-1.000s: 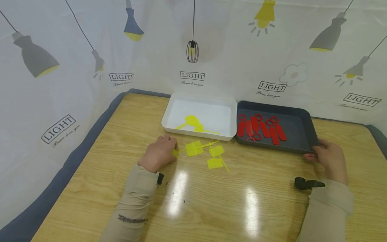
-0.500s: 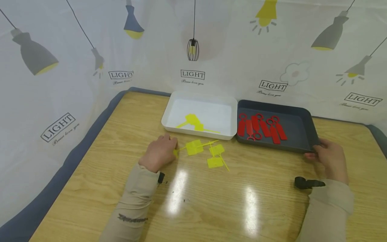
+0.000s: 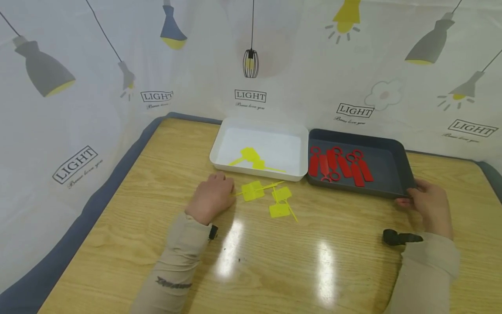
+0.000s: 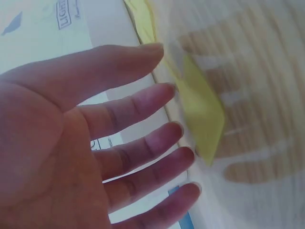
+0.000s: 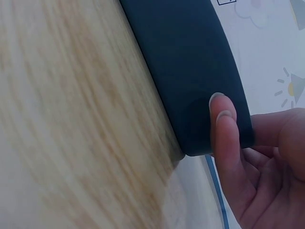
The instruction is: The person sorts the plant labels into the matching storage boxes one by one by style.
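My left hand [image 3: 211, 198] is over the table just in front of the white tray, beside the yellow cable-tie tags. In the left wrist view its fingers are loosely extended, with the fingertips right at the edge of a flat yellow tag [image 4: 202, 114]. From the head view that tag is mostly hidden behind the hand. To its right lie several more yellow tags [image 3: 252, 191] with thin tails. My right hand [image 3: 429, 205] grips the near right corner of the dark grey tray [image 3: 392, 163], fingers against its outer wall [image 5: 195, 109].
The white tray [image 3: 259, 173] holds some yellow tags and stands against the dark tray's left side. Several red ring-ended tags [image 3: 357, 174] lie in the dark tray. Behind the wooden table [image 3: 274, 261] hangs a lamp-printed cloth [image 3: 306, 52].
My left hand has shifted slightly right and covers the nearest yellow tag more. My right hand keeps its grip on the dark tray, which has not moved.
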Demonstrator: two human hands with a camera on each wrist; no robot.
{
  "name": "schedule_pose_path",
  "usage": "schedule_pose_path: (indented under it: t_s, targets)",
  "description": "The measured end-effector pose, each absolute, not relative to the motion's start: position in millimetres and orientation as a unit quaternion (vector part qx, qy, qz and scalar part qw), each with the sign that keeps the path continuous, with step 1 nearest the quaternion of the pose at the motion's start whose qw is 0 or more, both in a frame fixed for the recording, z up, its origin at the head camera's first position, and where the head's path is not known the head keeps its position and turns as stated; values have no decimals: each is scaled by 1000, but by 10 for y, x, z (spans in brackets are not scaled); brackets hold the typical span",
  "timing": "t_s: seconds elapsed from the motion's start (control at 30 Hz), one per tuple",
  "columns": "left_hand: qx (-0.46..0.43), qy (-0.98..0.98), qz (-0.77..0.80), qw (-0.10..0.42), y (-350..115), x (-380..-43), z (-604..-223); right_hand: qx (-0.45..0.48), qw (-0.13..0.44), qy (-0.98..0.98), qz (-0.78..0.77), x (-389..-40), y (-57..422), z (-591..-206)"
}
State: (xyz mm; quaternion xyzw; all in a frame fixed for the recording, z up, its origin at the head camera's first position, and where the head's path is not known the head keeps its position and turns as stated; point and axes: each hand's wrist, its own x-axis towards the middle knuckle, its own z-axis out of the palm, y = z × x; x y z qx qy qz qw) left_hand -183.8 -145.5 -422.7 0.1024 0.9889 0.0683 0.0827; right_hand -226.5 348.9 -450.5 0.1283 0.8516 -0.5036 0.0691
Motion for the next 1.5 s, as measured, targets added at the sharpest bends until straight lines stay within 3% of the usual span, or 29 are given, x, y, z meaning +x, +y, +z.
schedule_pose_path:
  t_s: [0.37,1.2,1.5]
  targets:
    - [123,991,27,34,-1254,-1857,-4284,124,69,851,-505,-2261,3508,-4486]
    - [125,980,78,130,-1234,-1958,-4193,122,68,855,-500,-2271,3499,-4493]
    - [153,971,135,123,-1259,-1924,-4163,126,68,850,-507,-2267,3490,-4483]
